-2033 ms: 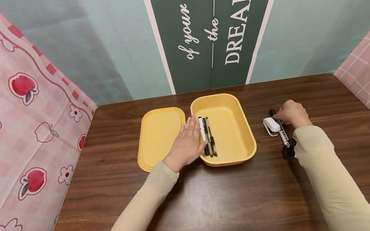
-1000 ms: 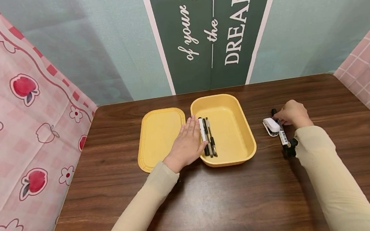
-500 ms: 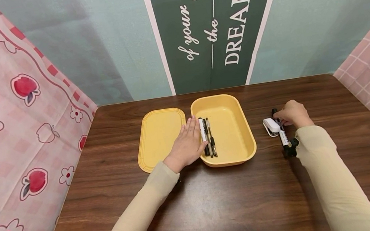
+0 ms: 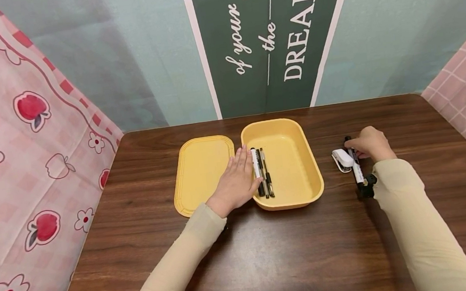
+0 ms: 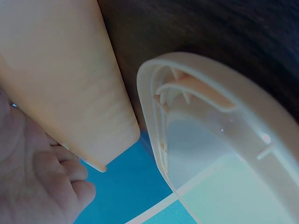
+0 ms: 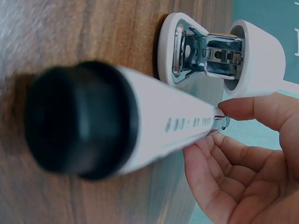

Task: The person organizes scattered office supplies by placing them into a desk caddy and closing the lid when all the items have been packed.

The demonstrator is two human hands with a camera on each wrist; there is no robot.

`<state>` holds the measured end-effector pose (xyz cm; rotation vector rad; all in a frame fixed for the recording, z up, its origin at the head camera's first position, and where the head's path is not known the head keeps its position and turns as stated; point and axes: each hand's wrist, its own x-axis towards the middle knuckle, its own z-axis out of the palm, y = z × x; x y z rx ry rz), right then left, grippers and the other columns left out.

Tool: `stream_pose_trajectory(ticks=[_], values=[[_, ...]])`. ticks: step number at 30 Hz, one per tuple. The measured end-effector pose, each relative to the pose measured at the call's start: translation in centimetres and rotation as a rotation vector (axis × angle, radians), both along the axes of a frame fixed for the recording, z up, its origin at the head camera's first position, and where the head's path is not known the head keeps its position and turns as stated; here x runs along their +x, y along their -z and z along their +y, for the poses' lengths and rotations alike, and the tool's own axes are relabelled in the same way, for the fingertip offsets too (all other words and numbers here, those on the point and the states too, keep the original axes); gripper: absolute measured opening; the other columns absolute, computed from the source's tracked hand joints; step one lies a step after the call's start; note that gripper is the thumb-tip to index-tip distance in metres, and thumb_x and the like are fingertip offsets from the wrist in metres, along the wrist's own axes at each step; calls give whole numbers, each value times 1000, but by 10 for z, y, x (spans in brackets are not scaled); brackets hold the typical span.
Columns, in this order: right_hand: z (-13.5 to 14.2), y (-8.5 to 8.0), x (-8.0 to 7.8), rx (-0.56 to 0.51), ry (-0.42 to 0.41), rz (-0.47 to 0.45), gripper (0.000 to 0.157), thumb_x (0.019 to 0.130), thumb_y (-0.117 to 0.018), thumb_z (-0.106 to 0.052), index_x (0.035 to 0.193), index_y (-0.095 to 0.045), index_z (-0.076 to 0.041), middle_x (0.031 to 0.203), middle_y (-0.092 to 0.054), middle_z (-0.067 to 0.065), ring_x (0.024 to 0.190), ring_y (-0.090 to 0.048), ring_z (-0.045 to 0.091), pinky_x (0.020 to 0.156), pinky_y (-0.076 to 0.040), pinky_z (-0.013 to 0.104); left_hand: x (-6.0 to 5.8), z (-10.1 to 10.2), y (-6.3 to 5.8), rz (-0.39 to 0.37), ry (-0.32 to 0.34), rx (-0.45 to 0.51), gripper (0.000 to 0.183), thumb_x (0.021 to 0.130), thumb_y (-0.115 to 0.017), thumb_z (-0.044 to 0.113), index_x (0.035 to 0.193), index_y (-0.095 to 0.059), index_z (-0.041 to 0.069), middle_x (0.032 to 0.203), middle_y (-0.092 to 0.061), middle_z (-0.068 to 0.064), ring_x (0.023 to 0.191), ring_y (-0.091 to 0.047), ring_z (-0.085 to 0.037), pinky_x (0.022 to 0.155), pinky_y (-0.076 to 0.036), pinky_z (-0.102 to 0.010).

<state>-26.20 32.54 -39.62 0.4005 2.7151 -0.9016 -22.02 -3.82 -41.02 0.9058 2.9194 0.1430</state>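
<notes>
In the head view my left hand [image 4: 238, 178] lies with straight fingers over the left rim of a yellow box [image 4: 298, 195]. Inside the box, beside those fingers, a white-and-black marker [image 4: 257, 169] and two slim pens [image 4: 268, 175] lie lengthwise. The left wrist view has the hand [image 5: 42, 172] against the box's outer wall [image 5: 70, 79]. On the right, my right hand [image 4: 370, 144] pinches a second white marker with black ends [image 4: 357, 172] between thumb and fingers. A small white stapler [image 4: 342, 158] stands just left of that marker; its metal inside shows in the right wrist view.
The yellow lid [image 4: 204, 174] lies on the brown wooden table [image 4: 295, 252], left of the box. Behind the table hangs a blue-green cloth [image 4: 155, 54] with a dark panel. A pink patterned cloth [image 4: 8, 155] runs along the left side.
My right hand and the marker it pinches have shifted slightly to the right, with the marker's far end moving a little away from the stapler. My left hand stays on the box rim.
</notes>
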Motion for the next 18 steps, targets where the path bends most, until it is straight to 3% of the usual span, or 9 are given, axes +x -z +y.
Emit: stream_pose_trajectory(ticks=[18], values=[[-4,-7,-2,-11,-8,15,39,86,-59,-22,53,-42,-10,54,-54,7,51,-61,17,52,-54,33,-1,0,-1,4,5,14,71,101,-34,42,148,-13,-7,155,-2,-23,143,-6,-32,115,-10,-41]])
